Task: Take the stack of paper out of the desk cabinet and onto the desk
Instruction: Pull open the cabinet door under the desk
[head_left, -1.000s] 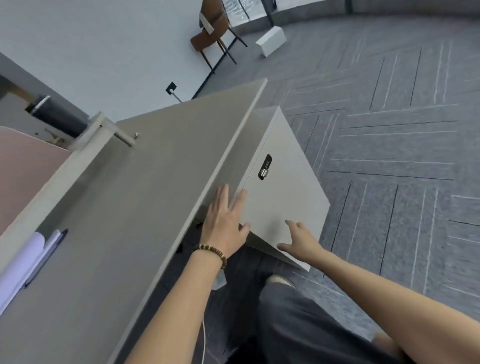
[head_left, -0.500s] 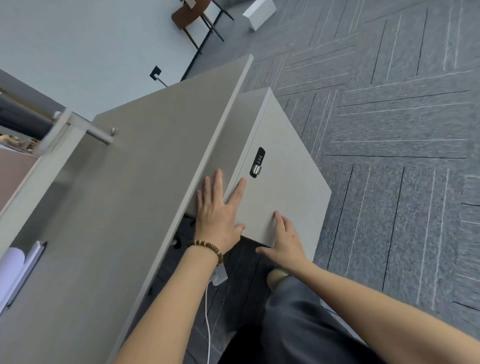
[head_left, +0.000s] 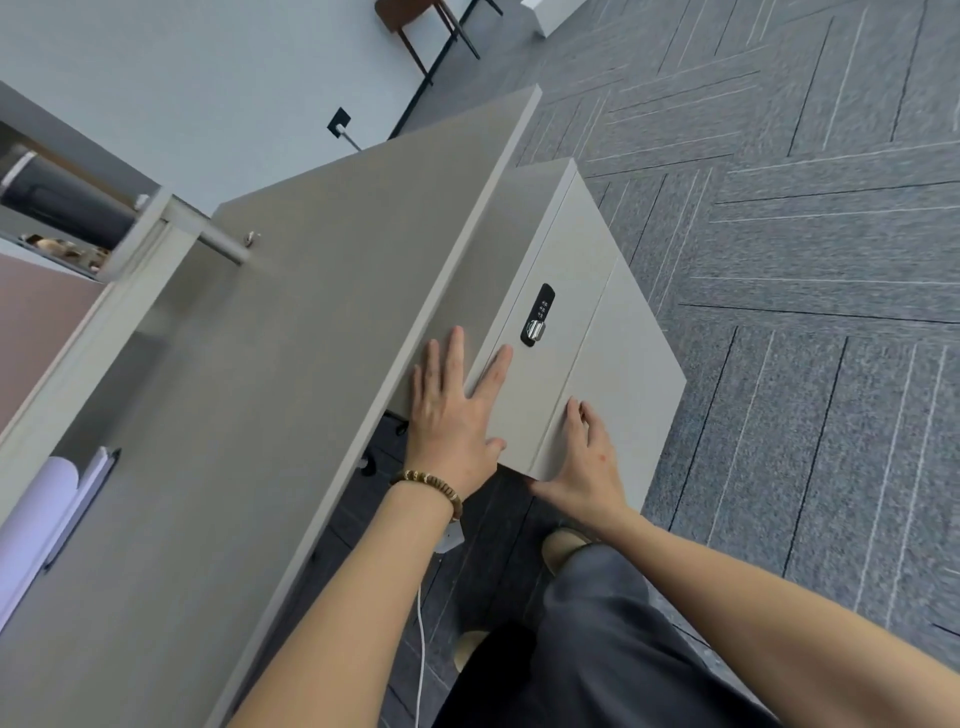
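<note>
Desk (head_left: 249, 415): long grey top, bare along the near side. A stack of paper (head_left: 31, 525) lies at its far left edge with a dark pen beside it; whether this is the task's stack I cannot tell. No paper shows at the cabinet.

Cabinet (head_left: 561, 332): tucked under the desk's right end, door apparently shut, combination lock (head_left: 537, 314) facing up toward the person.

Left hand (head_left: 457, 410): flat, fingers spread, gripping nothing, palm across the desk edge and cabinet front, probably to steady.

Right hand (head_left: 584, 462): fingers extended, not closed, resting at the door's lower corner, likely feeling for an edge to pull.
</note>
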